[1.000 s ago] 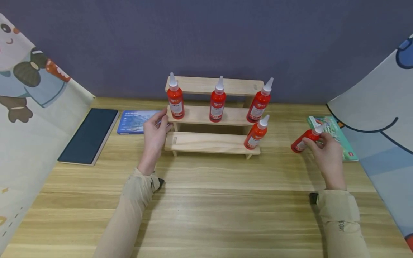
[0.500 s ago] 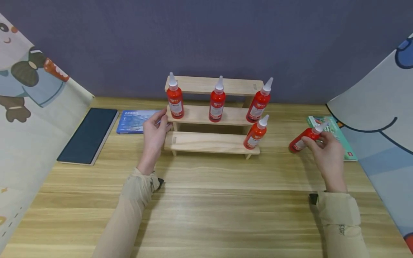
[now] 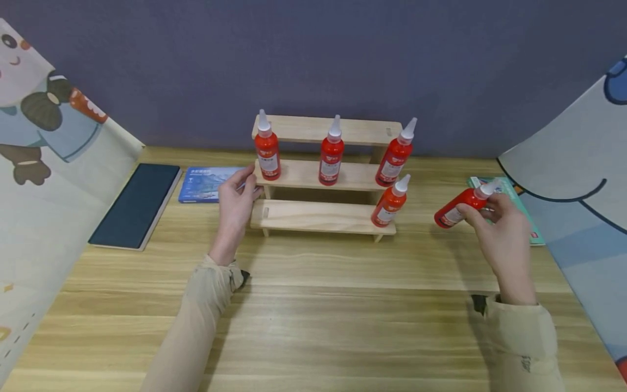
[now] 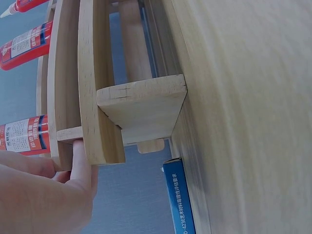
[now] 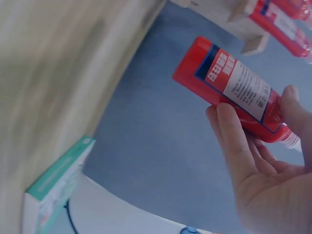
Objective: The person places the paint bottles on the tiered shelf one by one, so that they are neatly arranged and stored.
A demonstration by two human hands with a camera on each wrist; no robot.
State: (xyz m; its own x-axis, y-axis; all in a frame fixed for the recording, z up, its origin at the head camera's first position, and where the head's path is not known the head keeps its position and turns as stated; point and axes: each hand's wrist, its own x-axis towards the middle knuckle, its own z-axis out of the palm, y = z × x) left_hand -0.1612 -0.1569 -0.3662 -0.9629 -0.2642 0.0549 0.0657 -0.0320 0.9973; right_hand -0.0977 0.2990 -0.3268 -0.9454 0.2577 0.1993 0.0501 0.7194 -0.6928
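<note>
A red squeeze bottle [image 3: 462,206] with a white pointed cap is held by my right hand [image 3: 506,234], thumb on one side and fingers on the other. It tilts with its base to the left, above the table. In the right wrist view, the label of this bottle [image 5: 243,87] shows. My left hand [image 3: 235,201] grips the left end of a three-step wooden display rack [image 3: 313,215] at its middle step. In the left wrist view, one finger [image 4: 80,163] lies under that board. Three similar bottles [image 3: 329,160] stand along the middle step; another bottle [image 3: 388,206] is at the lower step's right end.
Left of the rack lie a blue box [image 3: 203,184] and a dark notebook [image 3: 134,207]. A green box [image 3: 531,220] lies behind my right hand. A dark blue panel [image 3: 313,60] stands behind the rack, with printed cloths [image 3: 588,163] at both sides.
My right hand has lifted the bottle off the right side of the table and tipped it further over, its base shifting slightly left. The left hand stays on the rack.
</note>
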